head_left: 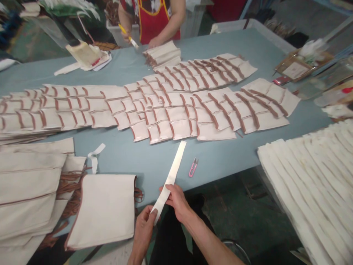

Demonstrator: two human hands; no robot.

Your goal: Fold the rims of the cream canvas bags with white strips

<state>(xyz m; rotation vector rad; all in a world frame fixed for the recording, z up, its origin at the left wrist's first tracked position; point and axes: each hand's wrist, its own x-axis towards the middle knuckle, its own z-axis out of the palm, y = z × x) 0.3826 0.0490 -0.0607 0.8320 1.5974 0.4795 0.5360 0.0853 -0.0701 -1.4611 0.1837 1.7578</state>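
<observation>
Your left hand (145, 224) pinches the low end of a long, flat white strip (175, 165) between thumb and fingers. Your right hand (178, 201) holds it higher up, with the thumb on top and fingers tucked under. The strip is thin and straight, and it slants up from the bottom middle of the frame to the middle, over the smooth blue-green table (220, 158). Just right of it lie small pink snips (193, 168) with pointy metal tips.

At the lower left, a big, flat, almost square cream cloth piece (106, 209) has a brown edge. Above it is a curly white scrap (94, 159). Beside it, stringy brown strips (72, 187) poke out from a pile of flat cloth (27, 184).

Long rows of cream cloth pieces (176, 114) with brown edges overlap like scales across the middle. At the right, soft, pale layers (311, 184) make wavy ridges. At the top, a person in a red apron (151, 24) holds a yellow-handled brush (128, 35).
</observation>
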